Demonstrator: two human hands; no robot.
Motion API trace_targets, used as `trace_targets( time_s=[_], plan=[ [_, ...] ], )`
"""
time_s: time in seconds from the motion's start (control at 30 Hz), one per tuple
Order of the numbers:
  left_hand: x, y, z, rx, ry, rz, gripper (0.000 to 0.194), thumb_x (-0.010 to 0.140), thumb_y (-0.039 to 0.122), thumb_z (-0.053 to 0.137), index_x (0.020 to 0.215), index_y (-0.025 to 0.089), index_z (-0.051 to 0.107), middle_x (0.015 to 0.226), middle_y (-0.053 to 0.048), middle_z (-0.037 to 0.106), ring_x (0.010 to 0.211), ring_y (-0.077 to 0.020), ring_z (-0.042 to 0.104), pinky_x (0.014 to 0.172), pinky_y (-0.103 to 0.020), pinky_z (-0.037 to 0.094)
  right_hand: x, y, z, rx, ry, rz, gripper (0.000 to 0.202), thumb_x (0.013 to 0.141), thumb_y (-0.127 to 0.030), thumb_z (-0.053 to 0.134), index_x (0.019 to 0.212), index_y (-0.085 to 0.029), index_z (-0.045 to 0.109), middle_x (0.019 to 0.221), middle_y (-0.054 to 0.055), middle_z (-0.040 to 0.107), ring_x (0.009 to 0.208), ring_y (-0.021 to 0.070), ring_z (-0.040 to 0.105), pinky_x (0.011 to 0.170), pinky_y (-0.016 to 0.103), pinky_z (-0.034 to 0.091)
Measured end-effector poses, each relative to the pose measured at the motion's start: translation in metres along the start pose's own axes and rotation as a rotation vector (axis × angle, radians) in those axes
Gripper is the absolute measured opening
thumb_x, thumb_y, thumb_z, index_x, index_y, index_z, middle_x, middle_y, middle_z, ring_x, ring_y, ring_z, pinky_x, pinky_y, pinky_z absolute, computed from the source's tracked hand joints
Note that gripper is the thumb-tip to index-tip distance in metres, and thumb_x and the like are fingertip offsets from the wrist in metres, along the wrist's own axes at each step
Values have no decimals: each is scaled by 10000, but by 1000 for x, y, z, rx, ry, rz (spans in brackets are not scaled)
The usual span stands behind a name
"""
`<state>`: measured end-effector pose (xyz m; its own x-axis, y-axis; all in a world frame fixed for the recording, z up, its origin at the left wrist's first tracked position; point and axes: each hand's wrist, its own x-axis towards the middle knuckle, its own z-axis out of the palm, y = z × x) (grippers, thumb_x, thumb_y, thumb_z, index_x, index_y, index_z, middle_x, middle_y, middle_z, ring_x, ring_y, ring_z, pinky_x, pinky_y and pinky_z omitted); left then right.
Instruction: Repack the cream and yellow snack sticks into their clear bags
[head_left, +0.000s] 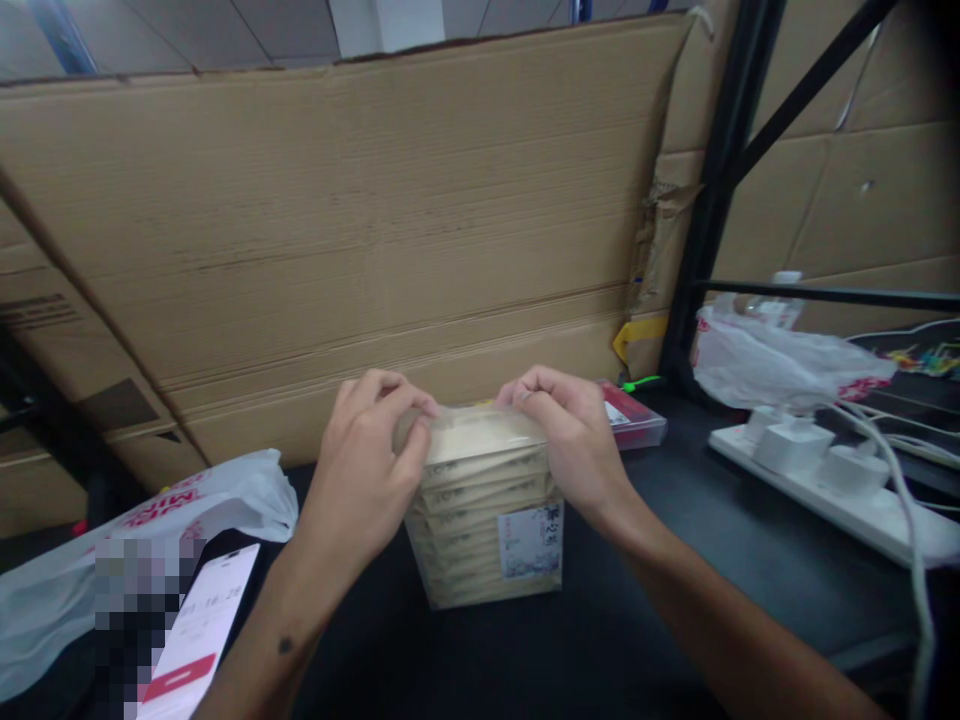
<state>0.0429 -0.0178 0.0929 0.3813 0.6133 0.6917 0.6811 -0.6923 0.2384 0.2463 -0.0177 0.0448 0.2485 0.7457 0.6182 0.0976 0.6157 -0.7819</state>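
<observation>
In front of me on the dark tabletop stands a clear-wrapped pack of stacked beige packets, upright, with a white label bearing dark characters low on its right front. At its upper left corner, my left hand is closed, with thumb and fingers pinching the clear wrap. My right hand is also closed, and its thumb and fingertips pinch the wrap along the top right edge. The fingers partly cover both top corners, and the back of the pack is hidden.
A phone with a lit screen and a white plastic bag lie at the left. Behind my right hand is a red-and-clear box. To the right are a power strip with plugs and cables, and another plastic bag. Cardboard walls the back.
</observation>
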Motion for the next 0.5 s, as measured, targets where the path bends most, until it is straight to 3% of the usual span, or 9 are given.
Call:
trace_targets(
  time_s=[0.23, 0.5],
  plan=[
    [2, -3, 5, -162, -48, -71, 199, 965, 207, 485, 890, 223, 669, 1040, -57, 666, 1049, -261, 587, 923, -425, 423, -2, 0, 1, -104, 26, -32, 197, 895, -228, 548, 702, -209, 585, 794, 18, 682, 691, 166, 534, 634, 323, 375],
    [2, 3, 17, -198, 94, -177, 121, 856, 161, 554, 804, 225, 643, 918, -34, 692, 897, -233, 599, 785, -367, 413, -1, 0, 1, -159, 19, -55, 192, 924, -230, 535, 750, -209, 615, 771, 9, 655, 698, 172, 537, 633, 324, 365]
  ],
)
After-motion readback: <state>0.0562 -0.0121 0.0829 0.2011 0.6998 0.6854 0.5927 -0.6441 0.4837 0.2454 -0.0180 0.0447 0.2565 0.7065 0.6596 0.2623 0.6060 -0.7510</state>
